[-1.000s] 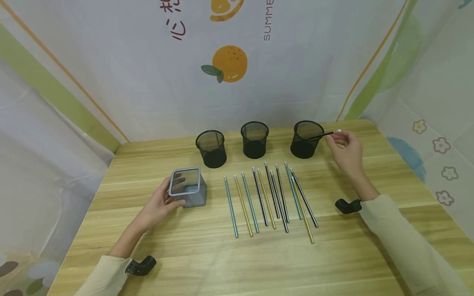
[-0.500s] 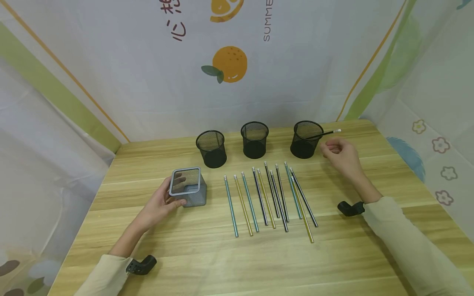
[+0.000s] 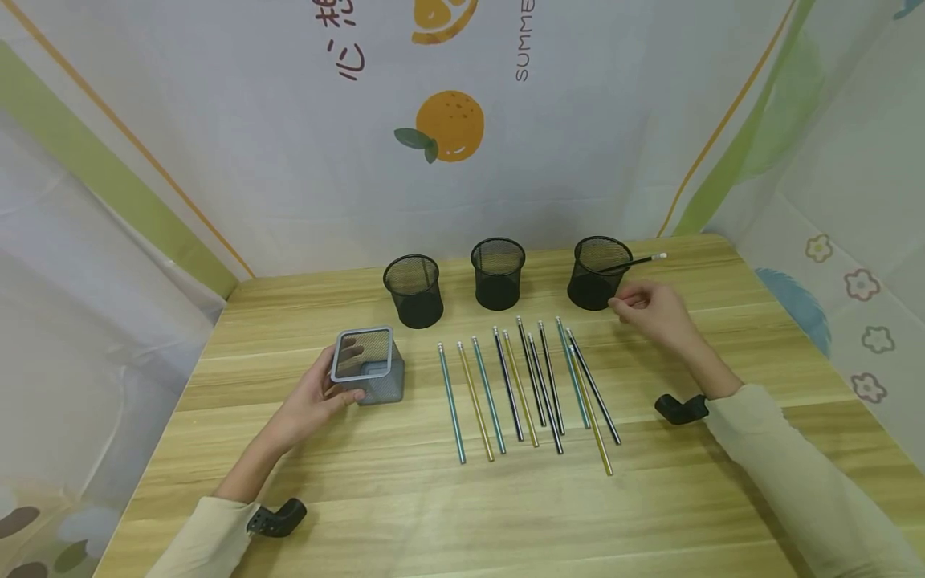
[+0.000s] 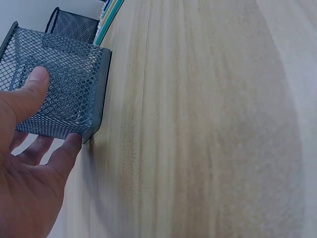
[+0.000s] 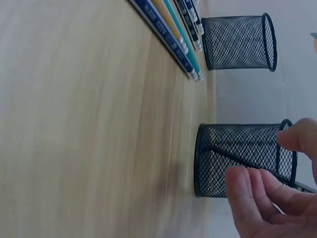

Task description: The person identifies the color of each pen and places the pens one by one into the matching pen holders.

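My left hand (image 3: 312, 405) holds a grey square mesh pen holder (image 3: 379, 381) standing on the table, thumb on the near side and fingers behind it. In the left wrist view the thumb and fingers lie round the holder's mesh (image 4: 64, 94). Beside the rightmost black round mesh pen holder (image 3: 592, 289) is my right hand (image 3: 661, 317), its fingers loosely bent and holding nothing. A black pencil (image 3: 636, 262) leans in that holder, its white eraser end sticking out to the right. In the right wrist view a gap shows between thumb and fingers (image 5: 240, 191).
Two more black round mesh holders, a left one (image 3: 417, 301) and a middle one (image 3: 497, 281), stand along the table's back edge. Several teal, gold and dark pencils (image 3: 516, 389) lie in a rough row on the wooden table (image 3: 405, 514). A printed curtain (image 3: 578, 144) hangs behind.
The right hand has let go of the black pencil, which now leans in the rightmost holder. That hand has moved down and left. The left hand has stayed on the grey holder.
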Tool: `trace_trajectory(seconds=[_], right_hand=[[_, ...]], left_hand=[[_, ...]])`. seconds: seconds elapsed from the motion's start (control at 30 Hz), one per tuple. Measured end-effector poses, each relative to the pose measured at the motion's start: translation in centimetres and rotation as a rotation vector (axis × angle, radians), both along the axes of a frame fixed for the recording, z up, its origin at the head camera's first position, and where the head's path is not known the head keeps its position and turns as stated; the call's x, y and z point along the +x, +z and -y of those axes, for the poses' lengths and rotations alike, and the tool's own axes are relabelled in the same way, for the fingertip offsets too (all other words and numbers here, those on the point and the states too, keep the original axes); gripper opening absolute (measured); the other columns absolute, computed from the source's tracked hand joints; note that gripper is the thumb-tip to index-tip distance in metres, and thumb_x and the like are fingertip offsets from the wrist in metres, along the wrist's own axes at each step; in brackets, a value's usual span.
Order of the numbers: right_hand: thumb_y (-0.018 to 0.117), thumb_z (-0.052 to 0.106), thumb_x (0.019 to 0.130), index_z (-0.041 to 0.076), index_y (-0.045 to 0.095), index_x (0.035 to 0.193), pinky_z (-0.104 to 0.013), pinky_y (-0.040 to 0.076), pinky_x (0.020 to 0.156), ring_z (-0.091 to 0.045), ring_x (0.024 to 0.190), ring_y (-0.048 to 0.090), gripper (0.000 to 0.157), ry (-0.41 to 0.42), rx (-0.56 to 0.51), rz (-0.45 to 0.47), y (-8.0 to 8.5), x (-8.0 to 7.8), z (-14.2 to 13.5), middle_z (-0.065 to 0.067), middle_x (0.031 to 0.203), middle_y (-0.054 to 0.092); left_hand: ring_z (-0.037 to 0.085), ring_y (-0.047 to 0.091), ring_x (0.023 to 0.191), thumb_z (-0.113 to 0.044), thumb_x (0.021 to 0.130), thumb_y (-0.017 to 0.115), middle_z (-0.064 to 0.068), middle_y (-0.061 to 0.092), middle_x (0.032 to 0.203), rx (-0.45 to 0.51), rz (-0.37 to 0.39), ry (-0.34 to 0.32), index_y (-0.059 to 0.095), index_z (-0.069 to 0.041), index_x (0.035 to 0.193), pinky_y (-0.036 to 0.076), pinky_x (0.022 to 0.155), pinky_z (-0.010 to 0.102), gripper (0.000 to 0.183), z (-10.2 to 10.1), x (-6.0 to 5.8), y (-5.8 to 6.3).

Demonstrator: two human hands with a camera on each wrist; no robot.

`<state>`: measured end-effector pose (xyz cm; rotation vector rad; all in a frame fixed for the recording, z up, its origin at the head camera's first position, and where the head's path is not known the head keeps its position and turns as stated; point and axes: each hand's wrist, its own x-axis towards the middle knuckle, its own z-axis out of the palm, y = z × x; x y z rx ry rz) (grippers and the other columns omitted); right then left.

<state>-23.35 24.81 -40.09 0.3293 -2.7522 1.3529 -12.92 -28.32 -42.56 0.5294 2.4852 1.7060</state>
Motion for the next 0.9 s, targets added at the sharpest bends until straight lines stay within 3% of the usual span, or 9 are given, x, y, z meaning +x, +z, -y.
trace_trajectory(seconds=[0.37,0.67,0.8,0.9], right_hand=[[0.07,0.018,0.097,-0.01,0.067,0.104,-0.028,0.057,0.065,-0.025,0.077,0.068,0.029,0.101,0.127,0.135,0.1,0.3,1.5,-0.014,0.092,0.068],[0.074,0.012,0.092,-0.002,0.071,0.087,-0.032,0.053,0.065,-0.019,0.072,0.061,0.015,0.232,0.239,0.199,0.4,1.1,3.0,-0.007,0.08,0.066],[0.072,0.01,0.09,-0.001,0.07,0.086,-0.031,0.053,0.064,-0.018,0.07,0.06,0.012,0.258,0.275,0.26,0.4,1.5,3.5,-0.006,0.078,0.066],[0.071,0.009,0.088,0.0,0.069,0.085,-0.03,0.052,0.062,-0.018,0.067,0.06,0.01,0.268,0.287,0.295,0.5,1.8,3.9,-0.005,0.075,0.065]], left_hand=[[0.05,0.041,0.135,0.013,0.091,0.068,0.03,0.035,0.153,-0.008,0.0,0.005,0.025,0.003,0.156,0.045,0.106,0.033,0.078,0.0,0.0,0.0],[0.049,0.04,0.136,0.012,0.092,0.068,0.03,0.034,0.154,-0.001,0.007,0.002,0.024,0.003,0.156,0.045,0.107,0.038,0.078,-0.1,0.0,0.1],[0.049,0.041,0.136,0.011,0.092,0.068,0.029,0.035,0.154,-0.007,0.008,0.009,0.024,0.003,0.157,0.043,0.108,0.042,0.079,-0.1,0.1,0.1],[0.049,0.041,0.135,0.011,0.092,0.068,0.029,0.035,0.153,-0.006,0.005,0.008,0.024,0.003,0.156,0.044,0.108,0.039,0.079,-0.1,0.1,0.2]])
